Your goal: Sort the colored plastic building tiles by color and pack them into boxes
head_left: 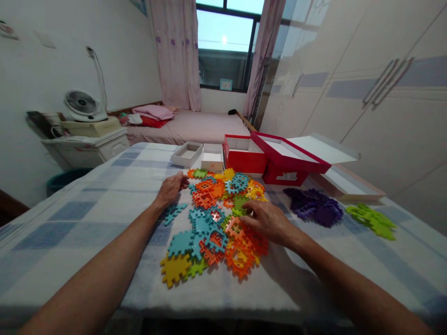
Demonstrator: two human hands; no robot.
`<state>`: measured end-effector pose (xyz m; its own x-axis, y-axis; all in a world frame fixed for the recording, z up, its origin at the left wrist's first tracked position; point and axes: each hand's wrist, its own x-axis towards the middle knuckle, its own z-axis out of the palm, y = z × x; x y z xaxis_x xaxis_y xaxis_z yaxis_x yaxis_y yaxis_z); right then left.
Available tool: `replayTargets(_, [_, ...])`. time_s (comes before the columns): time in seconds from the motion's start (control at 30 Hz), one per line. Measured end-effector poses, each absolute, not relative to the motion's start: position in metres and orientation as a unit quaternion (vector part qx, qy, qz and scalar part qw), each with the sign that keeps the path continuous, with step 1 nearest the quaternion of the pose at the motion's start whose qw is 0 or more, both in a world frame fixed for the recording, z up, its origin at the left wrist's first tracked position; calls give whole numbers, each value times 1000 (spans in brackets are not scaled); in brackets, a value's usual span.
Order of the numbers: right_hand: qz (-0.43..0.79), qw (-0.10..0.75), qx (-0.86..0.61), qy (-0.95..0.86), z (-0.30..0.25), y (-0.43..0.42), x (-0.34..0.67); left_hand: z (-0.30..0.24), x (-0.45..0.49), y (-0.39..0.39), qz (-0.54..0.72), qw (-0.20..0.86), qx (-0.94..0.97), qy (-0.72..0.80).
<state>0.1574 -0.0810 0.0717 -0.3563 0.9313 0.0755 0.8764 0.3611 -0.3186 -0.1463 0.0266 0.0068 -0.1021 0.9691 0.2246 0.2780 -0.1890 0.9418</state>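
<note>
A heap of interlocking plastic building pieces (200, 223), in blue, orange, yellow and green with notched edges, lies in the middle of the table. At the heap's left edge rests my left hand (172, 190), fingers loosely bent and slightly apart, with nothing visible in it. My right hand (267, 219) reaches in from the right. Its thumb and finger are at the edge of a green building piece (240, 204), closed on it as far as I can see. Close to my left forearm lies a loose blue piece (174, 213).
Purple pieces (316, 207) and light-green pieces (372, 221) form separate piles on the right. Behind the heap stand two small white boxes (212, 164), a red box (246, 160), a dark-red box (286, 173) and an open pale box (349, 181). A checked cloth (104, 232) covers the table.
</note>
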Motion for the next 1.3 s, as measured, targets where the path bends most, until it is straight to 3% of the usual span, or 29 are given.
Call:
replayTargets(0.27, [44, 135, -570, -809, 53, -64, 156, 2, -149, 30, 502, 321, 599, 536])
replayTargets(0.57, [90, 270, -534, -796, 51, -52, 163, -2, -151, 34, 490, 300, 612, 543])
replayTargets(0.8, [11, 210, -503, -838, 36, -49, 154, -1, -150, 32, 494, 308, 609, 539])
replayTargets(1.0, [19, 214, -500, -839, 44, -51, 161, 0, -150, 32, 500, 310, 602, 540])
replayTargets(1.13, [94, 261, -500, -820, 61, -55, 167, 0, -149, 32, 500, 308, 606, 537])
replayTargets(1.3, [221, 172, -499, -820, 68, -64, 167, -1, -150, 34, 497, 304, 610, 537])
